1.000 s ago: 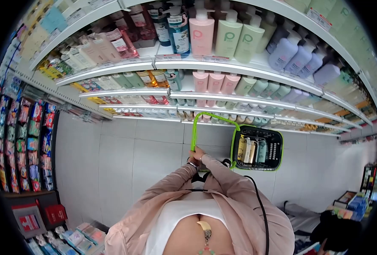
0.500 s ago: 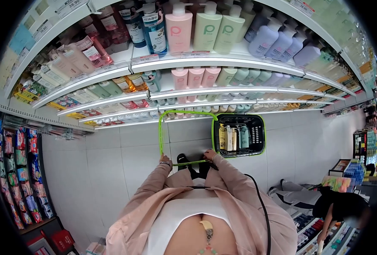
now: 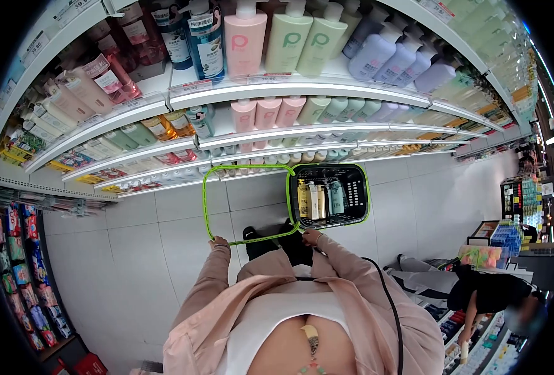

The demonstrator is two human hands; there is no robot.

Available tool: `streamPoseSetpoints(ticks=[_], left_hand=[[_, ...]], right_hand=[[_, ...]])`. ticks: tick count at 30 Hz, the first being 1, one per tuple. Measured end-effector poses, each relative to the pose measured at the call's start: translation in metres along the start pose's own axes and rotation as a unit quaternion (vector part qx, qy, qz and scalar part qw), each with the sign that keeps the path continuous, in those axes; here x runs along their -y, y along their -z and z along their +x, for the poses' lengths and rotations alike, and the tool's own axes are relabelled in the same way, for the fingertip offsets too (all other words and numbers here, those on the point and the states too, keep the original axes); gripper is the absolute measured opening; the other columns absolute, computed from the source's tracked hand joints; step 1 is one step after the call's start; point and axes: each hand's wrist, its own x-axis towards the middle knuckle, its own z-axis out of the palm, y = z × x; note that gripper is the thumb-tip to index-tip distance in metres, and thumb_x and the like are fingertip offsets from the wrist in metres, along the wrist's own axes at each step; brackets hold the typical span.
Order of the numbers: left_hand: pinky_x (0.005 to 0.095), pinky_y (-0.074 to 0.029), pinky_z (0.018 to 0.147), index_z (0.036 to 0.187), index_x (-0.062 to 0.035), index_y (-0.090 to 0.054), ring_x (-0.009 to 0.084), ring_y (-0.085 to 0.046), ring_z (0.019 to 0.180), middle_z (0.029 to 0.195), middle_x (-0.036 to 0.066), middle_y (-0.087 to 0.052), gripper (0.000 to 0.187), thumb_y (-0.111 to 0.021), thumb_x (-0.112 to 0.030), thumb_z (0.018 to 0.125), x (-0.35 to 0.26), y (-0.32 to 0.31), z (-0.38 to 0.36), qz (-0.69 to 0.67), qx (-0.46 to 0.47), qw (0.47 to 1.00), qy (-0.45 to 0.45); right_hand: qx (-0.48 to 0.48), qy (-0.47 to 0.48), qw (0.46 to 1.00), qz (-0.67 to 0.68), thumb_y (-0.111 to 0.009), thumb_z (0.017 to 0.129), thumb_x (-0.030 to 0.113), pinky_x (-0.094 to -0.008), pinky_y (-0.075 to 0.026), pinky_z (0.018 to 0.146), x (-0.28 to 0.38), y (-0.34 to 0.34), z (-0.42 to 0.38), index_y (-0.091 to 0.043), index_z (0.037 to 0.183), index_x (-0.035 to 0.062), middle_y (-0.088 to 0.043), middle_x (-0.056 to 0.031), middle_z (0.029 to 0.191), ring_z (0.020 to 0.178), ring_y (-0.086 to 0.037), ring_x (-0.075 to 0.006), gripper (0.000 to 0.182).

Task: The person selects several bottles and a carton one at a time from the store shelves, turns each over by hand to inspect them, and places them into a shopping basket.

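A black basket with a green rim hangs open side up over the floor, holding yellow, white and teal bottles. Its long green handle frame stretches out to the left, level with the basket. My left hand is closed on the frame's near left corner. My right hand is closed at the near left corner of the basket, where the frame meets the rim; its fingers are small and partly hidden.
Shelves of pump bottles curve across the front. Hanging packets line a rack at the left. Another person in a black top bends at the lower right, beside low shelves. A black cable runs down my right side.
The basket, the frame and both hands now appear farther left in view. My right hand has come closer to the basket corner. The shelves look nearer and shifted left.
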Motion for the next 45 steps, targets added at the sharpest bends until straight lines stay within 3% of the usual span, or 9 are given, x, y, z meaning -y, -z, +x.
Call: streamPoseSetpoints(ticks=[11, 14, 15, 23, 26, 28, 32, 34, 45], left_hand=[[0.0453, -0.034, 0.094, 0.117, -0.0103, -0.051, 0.0217, -0.033, 0.122, 0.124, 0.006, -0.045, 0.038, -0.049, -0.021, 0.081, 0.003, -0.012, 0.012, -0.039, -0.014, 0.999, 0.012], [0.042, -0.033, 0.096, 0.118, -0.0099, -0.05, 0.0213, -0.033, 0.123, 0.129, 0.007, -0.041, 0.04, -0.049, -0.02, 0.079, 0.005, 0.011, -0.007, -0.096, 0.013, 0.995, -0.011], [0.042, -0.033, 0.096, 0.118, -0.0099, -0.05, 0.0213, -0.033, 0.123, 0.129, 0.007, -0.041, 0.04, -0.049, -0.02, 0.079, 0.005, 0.015, -0.012, -0.095, 0.013, 0.995, -0.008], [0.0391, -0.044, 0.081, 0.099, -0.0049, -0.059, 0.0294, -0.057, 0.095, 0.101, 0.014, -0.06, 0.039, -0.046, -0.036, 0.08, -0.022, 0.116, -0.057, -0.17, 0.109, 0.976, -0.086], [0.04, -0.044, 0.082, 0.103, -0.0078, -0.059, 0.0326, -0.055, 0.096, 0.108, 0.017, -0.057, 0.035, -0.046, -0.032, 0.083, -0.063, 0.069, 0.084, -0.145, -0.098, 0.94, -0.294], [0.038, -0.045, 0.077, 0.101, -0.0076, -0.059, 0.0309, -0.057, 0.092, 0.104, 0.015, -0.058, 0.03, -0.047, -0.03, 0.084, -0.073, 0.154, 0.027, -0.373, -0.17, 0.874, -0.261], [0.0293, -0.045, 0.073, 0.106, -0.0078, -0.055, 0.0188, -0.058, 0.087, 0.1, 0.007, -0.06, 0.026, -0.046, -0.023, 0.087, -0.086, 0.274, -0.04, -0.547, -0.145, 0.753, -0.336], [0.026, -0.043, 0.071, 0.11, -0.0084, -0.052, 0.0127, -0.055, 0.086, 0.099, 0.003, -0.059, 0.026, -0.046, -0.021, 0.087, -0.086, 0.324, -0.083, -0.75, -0.057, 0.575, -0.322], [0.0324, -0.044, 0.075, 0.116, -0.0081, -0.044, 0.0195, -0.055, 0.089, 0.107, 0.008, -0.052, 0.032, -0.047, -0.016, 0.085, -0.053, 0.449, -0.156, -0.836, -0.142, 0.326, -0.417]], right_hand=[[0.018, 0.033, 0.996, -0.084, -0.052, 0.081, 0.025, -0.0287, -0.046, 0.047, 0.006, 0.023, -0.005, -0.057, 0.096, 0.0048, -0.063, -0.0069, 0.078, 0.059, -0.059, -0.0136, 0.026], [-0.143, 0.371, 0.904, -0.157, -0.057, 0.079, 0.026, -0.0323, -0.046, 0.074, 0.041, 0.079, 0.002, -0.059, 0.092, 0.002, -0.061, -0.0101, 0.083, 0.08, -0.059, -0.0208, 0.028], [-0.133, 0.272, 0.952, 0.042, -0.057, 0.079, 0.022, -0.031, -0.046, 0.073, 0.091, 0.103, -0.028, -0.059, 0.093, 0.0022, -0.062, -0.0095, 0.083, 0.078, -0.059, -0.0188, 0.024], [-0.402, 0.596, 0.692, 0.066, -0.055, 0.083, 0.012, -0.0245, -0.046, 0.073, 0.391, 0.253, -0.187, -0.055, 0.097, -0.0003, -0.063, -0.0076, 0.09, 0.085, -0.059, -0.0125, 0.019], [-0.499, 0.634, 0.583, -0.097, -0.059, 0.077, 0.015, -0.0321, -0.047, 0.073, 0.463, 0.268, -0.222, -0.055, 0.097, -0.0007, -0.061, -0.0163, 0.09, 0.083, -0.06, -0.0253, 0.026], [-0.543, 0.635, 0.525, -0.161, -0.06, 0.075, 0.018, -0.0352, -0.047, 0.073, 0.497, 0.276, -0.224, -0.056, 0.095, -0.0015, -0.06, -0.0192, 0.089, 0.082, -0.06, -0.0302, 0.028], [-0.481, 0.459, 0.668, -0.333, -0.056, 0.077, 0.03, -0.0389, -0.044, 0.079, 0.531, 0.275, -0.232, -0.06, 0.088, -0.0016, -0.059, -0.0214, 0.092, 0.089, -0.056, -0.0348, 0.034], [-0.472, 0.467, 0.667, -0.339, -0.057, 0.076, 0.034, -0.0386, -0.043, 0.08, 0.533, 0.283, -0.221, -0.06, 0.088, -0.0024, -0.059, -0.0229, 0.09, 0.088, -0.056, -0.0356, 0.039], [-0.389, 0.659, 0.595, -0.247, -0.064, 0.073, 0.018, -0.0384, -0.045, 0.07, 0.474, 0.271, -0.237, -0.046, 0.103, 0.005, -0.059, -0.0182, 0.088, 0.082, -0.057, -0.0353, 0.037]])
